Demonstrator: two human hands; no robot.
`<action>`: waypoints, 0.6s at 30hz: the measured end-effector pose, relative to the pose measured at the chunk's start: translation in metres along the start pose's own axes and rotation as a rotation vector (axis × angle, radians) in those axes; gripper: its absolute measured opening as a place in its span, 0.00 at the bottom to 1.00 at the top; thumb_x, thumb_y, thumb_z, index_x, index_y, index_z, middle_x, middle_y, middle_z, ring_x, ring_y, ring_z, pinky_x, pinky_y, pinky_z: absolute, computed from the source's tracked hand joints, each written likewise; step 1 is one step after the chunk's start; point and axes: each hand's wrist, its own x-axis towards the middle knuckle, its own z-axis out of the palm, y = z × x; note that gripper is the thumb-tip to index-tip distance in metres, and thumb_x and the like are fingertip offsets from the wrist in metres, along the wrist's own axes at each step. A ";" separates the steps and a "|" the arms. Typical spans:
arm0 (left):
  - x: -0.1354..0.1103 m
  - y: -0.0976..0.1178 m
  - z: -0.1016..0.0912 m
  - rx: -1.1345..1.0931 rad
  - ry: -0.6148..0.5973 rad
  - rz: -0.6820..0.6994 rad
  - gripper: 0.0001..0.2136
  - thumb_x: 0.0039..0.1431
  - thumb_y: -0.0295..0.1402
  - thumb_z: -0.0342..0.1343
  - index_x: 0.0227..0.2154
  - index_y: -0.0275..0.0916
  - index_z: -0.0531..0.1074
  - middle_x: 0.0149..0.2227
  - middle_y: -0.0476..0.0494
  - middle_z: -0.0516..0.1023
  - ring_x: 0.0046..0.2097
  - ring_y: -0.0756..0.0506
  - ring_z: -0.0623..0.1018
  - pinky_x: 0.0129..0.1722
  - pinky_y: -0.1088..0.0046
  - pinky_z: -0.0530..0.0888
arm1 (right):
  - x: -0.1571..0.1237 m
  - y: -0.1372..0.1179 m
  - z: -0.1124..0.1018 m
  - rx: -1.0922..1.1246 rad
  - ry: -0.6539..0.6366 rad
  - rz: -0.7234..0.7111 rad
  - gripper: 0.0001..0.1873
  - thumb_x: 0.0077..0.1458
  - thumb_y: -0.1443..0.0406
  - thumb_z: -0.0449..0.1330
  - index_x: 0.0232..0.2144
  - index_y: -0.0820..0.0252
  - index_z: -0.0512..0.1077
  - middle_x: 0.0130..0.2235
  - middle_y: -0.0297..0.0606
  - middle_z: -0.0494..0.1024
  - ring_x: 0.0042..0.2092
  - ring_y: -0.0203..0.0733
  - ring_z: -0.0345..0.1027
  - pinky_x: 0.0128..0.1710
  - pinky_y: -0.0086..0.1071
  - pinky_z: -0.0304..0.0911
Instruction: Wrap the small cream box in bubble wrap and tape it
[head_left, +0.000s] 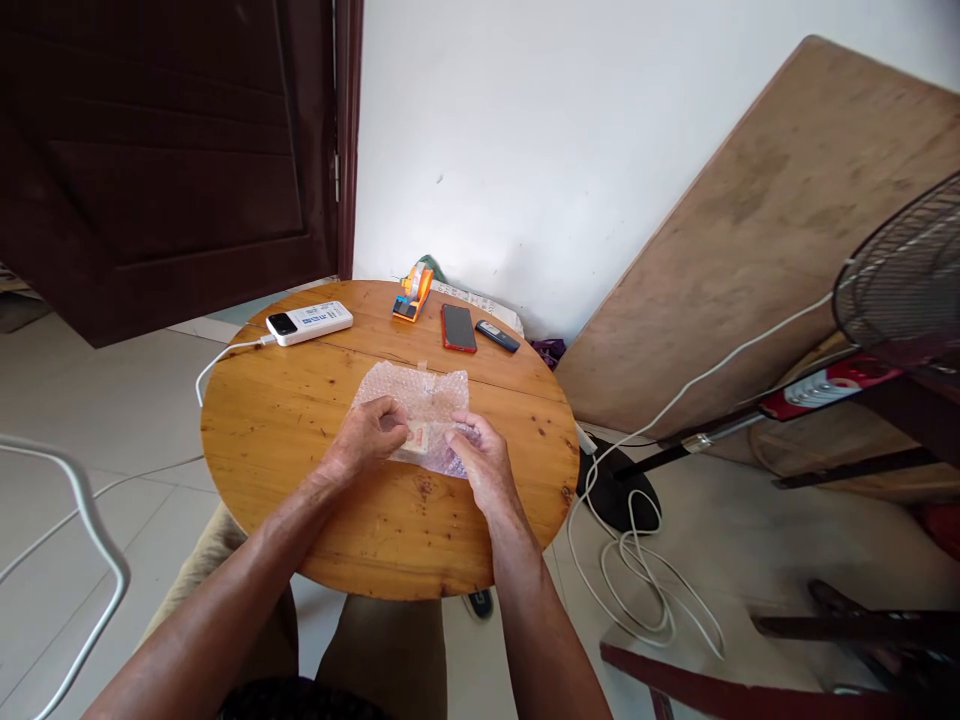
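Note:
A clear sheet of bubble wrap (pixel 412 388) lies spread on the round wooden table (pixel 424 530) in front of me. On its near part sits a small flat pale item with reddish print (pixel 417 437), partly hidden by the wrap and my fingers. My left hand (pixel 367 437) is closed in a pinch at the left side of the wrap, beside the printed item. The right side of the wrap is folded up, and my right hand (pixel 485 460) grips it between thumb and fingers.
At the table's far side are an orange tape dispenser (pixel 412 292), a phone with a red edge (pixel 458 328) and a small dark device (pixel 497 336). A white power bank (pixel 310 323) with a cable stands at left. A fan (pixel 907 280) and looped cord (pixel 637 570) are at right.

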 end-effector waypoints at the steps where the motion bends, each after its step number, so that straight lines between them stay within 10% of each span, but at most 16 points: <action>1: -0.001 0.000 -0.001 -0.003 -0.009 -0.002 0.04 0.43 0.33 0.53 0.22 0.39 0.69 0.23 0.53 0.72 0.26 0.51 0.68 0.27 0.77 0.65 | 0.000 0.000 0.000 -0.007 -0.006 -0.001 0.20 0.45 0.59 0.63 0.42 0.61 0.74 0.23 0.27 0.71 0.24 0.33 0.63 0.23 0.26 0.58; 10: -0.005 -0.005 -0.001 -0.064 0.006 -0.033 0.06 0.41 0.33 0.53 0.25 0.39 0.69 0.23 0.54 0.70 0.25 0.52 0.68 0.25 0.78 0.64 | 0.002 0.008 -0.001 -0.443 0.087 -0.223 0.18 0.50 0.62 0.59 0.45 0.59 0.73 0.32 0.34 0.77 0.31 0.39 0.69 0.33 0.32 0.65; 15: -0.002 -0.003 -0.002 -0.062 -0.007 -0.047 0.08 0.40 0.33 0.55 0.27 0.39 0.71 0.24 0.54 0.72 0.26 0.51 0.70 0.27 0.77 0.66 | -0.014 -0.005 0.006 -0.761 0.292 -0.762 0.14 0.56 0.69 0.54 0.44 0.58 0.73 0.40 0.44 0.78 0.43 0.47 0.69 0.44 0.40 0.61; 18: -0.003 -0.001 -0.005 -0.036 -0.013 -0.031 0.09 0.42 0.34 0.56 0.29 0.39 0.72 0.27 0.52 0.74 0.29 0.50 0.73 0.30 0.75 0.69 | -0.026 -0.014 0.018 -0.840 0.145 -1.035 0.10 0.58 0.68 0.55 0.41 0.57 0.74 0.40 0.42 0.79 0.43 0.45 0.69 0.46 0.41 0.56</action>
